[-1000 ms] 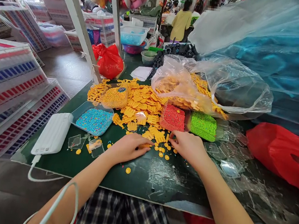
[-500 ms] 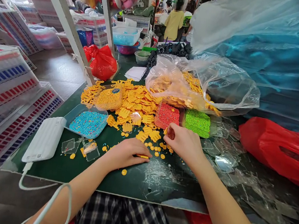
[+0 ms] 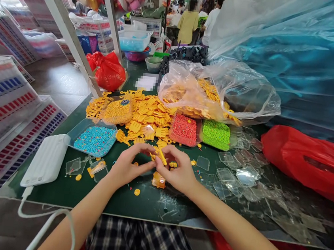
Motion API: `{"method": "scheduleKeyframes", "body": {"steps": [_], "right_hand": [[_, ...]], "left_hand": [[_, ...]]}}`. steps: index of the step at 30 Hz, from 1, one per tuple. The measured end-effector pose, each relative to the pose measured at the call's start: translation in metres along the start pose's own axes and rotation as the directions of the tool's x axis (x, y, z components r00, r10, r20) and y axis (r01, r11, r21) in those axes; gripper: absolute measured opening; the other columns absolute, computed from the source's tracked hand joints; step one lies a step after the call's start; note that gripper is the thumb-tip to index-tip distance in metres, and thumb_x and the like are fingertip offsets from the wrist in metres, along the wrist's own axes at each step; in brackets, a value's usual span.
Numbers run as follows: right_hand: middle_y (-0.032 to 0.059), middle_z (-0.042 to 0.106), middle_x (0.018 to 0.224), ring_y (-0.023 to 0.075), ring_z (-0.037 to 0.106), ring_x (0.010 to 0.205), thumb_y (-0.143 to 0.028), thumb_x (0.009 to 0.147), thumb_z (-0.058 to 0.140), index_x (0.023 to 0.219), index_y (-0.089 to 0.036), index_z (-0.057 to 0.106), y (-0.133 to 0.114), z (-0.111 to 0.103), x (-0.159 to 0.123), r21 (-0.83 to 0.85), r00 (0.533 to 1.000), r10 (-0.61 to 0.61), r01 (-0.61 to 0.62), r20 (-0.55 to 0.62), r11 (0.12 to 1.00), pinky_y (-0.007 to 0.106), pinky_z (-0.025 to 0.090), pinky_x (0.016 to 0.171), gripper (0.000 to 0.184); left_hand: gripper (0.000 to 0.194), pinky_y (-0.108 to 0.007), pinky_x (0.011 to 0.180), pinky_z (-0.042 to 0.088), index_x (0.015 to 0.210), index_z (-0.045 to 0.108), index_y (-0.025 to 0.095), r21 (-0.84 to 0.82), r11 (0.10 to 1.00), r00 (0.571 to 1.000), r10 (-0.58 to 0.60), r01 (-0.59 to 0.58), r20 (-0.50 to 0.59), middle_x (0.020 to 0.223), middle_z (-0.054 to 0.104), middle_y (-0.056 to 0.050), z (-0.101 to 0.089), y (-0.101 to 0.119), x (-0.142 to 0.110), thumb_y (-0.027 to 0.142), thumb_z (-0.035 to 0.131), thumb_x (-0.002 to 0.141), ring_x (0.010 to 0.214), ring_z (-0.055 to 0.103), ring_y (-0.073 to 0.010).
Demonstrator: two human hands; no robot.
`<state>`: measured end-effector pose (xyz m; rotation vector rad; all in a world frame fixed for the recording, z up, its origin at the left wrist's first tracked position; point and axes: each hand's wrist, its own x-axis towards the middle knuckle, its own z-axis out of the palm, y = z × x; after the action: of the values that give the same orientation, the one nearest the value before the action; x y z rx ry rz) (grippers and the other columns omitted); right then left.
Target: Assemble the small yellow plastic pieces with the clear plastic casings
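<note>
Over the feed I count two hands (image 3: 128,162) (image 3: 180,169); four bead trays (image 3: 79,127) (image 3: 115,122) (image 3: 199,131) (image 3: 215,145), one blue, one yellow, one red, one green; one white power bank (image 3: 45,160); one knotted red bag (image 3: 110,71); yellow pieces (image 3: 150,111) too many to number

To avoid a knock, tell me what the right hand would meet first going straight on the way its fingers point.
Just past the yellow piece it holds, the right hand would probably meet the left hand first; their separation in depth is unclear.
</note>
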<state>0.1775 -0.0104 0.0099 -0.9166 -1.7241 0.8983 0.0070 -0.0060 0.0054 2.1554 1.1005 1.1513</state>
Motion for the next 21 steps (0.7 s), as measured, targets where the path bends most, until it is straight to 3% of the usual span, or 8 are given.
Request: {"method": "scheduleKeyframes", "body": {"steps": [4, 8, 10, 13, 17, 21], "right_hand": [[-0.0028, 0.056, 0.068, 0.0094, 0.049, 0.055, -0.032, 0.083, 0.054, 0.076, -0.021, 0.052, 0.000, -0.009, 0.003, -0.078, 0.994, 0.048, -0.041, 0.098, 0.996, 0.020, 0.036, 0.047, 0.013], [-0.0024, 0.063, 0.072, 0.0095, 0.053, 0.057, -0.031, 0.085, 0.057, 0.081, -0.020, 0.057, -0.004, -0.032, 0.008, -0.378, 0.966, 0.052, 0.050, 0.254, 0.925, 0.023, 0.034, 0.055, 0.012], [-0.0014, 0.065, 0.074, 0.0113, 0.056, 0.061, -0.032, 0.087, 0.058, 0.086, -0.020, 0.060, -0.008, -0.043, 0.010, -0.511, 0.918, 0.075, 0.148, 0.390, 0.847, 0.024, 0.031, 0.056, 0.013], [0.0001, 0.066, 0.071, 0.0150, 0.060, 0.066, -0.038, 0.087, 0.061, 0.089, -0.019, 0.063, -0.012, -0.050, 0.011, -0.643, 0.820, 0.194, 0.251, 0.538, 0.723, 0.025, 0.025, 0.055, 0.019], [0.0005, 0.067, 0.068, 0.0170, 0.061, 0.066, -0.045, 0.084, 0.065, 0.089, -0.020, 0.064, -0.014, -0.046, 0.007, -0.715, 0.742, 0.324, 0.286, 0.586, 0.638, 0.027, 0.019, 0.053, 0.026], [0.0019, 0.069, 0.071, 0.0184, 0.063, 0.067, -0.049, 0.077, 0.072, 0.088, -0.019, 0.065, -0.015, -0.040, 0.005, -0.736, 0.712, 0.367, 0.309, 0.599, 0.602, 0.028, 0.018, 0.052, 0.032]], "left_hand": [[0.018, -0.028, 0.075, 0.054, 0.097, 0.066, 0.020, 0.033, 0.999, 0.998, -0.029, 0.027, 0.061, 0.091, 0.073, -0.004, 0.000, -0.002, -0.002, 0.033, 0.060, 0.087, 0.080, 0.068, -0.0160], [0.024, -0.030, 0.075, 0.050, 0.096, 0.070, 0.021, 0.056, 0.997, 0.967, -0.070, 0.058, 0.246, 0.084, 0.073, -0.003, -0.010, -0.002, 0.004, 0.039, 0.053, 0.093, 0.077, 0.064, -0.0167], [0.033, -0.031, 0.075, 0.048, 0.090, 0.070, 0.021, 0.091, 0.993, 0.934, -0.103, 0.076, 0.343, 0.077, 0.072, -0.002, -0.016, -0.001, 0.008, 0.045, 0.048, 0.095, 0.076, 0.062, -0.0174], [0.046, -0.034, 0.080, 0.043, 0.076, 0.065, 0.019, 0.172, 0.983, 0.905, -0.128, 0.062, 0.405, 0.072, 0.067, -0.001, -0.018, 0.002, 0.010, 0.050, 0.038, 0.098, 0.075, 0.057, -0.0174], [0.051, -0.034, 0.087, 0.037, 0.071, 0.058, 0.019, 0.217, 0.976, 0.869, -0.114, 0.008, 0.482, 0.070, 0.062, 0.001, -0.014, 0.006, 0.011, 0.043, 0.026, 0.102, 0.074, 0.055, -0.0153], [0.054, -0.035, 0.086, 0.035, 0.061, 0.052, 0.017, 0.284, 0.959, 0.813, -0.147, -0.024, 0.563, 0.066, 0.056, 0.002, -0.008, 0.006, 0.009, 0.044, 0.029, 0.101, 0.069, 0.051, -0.0141]]}}
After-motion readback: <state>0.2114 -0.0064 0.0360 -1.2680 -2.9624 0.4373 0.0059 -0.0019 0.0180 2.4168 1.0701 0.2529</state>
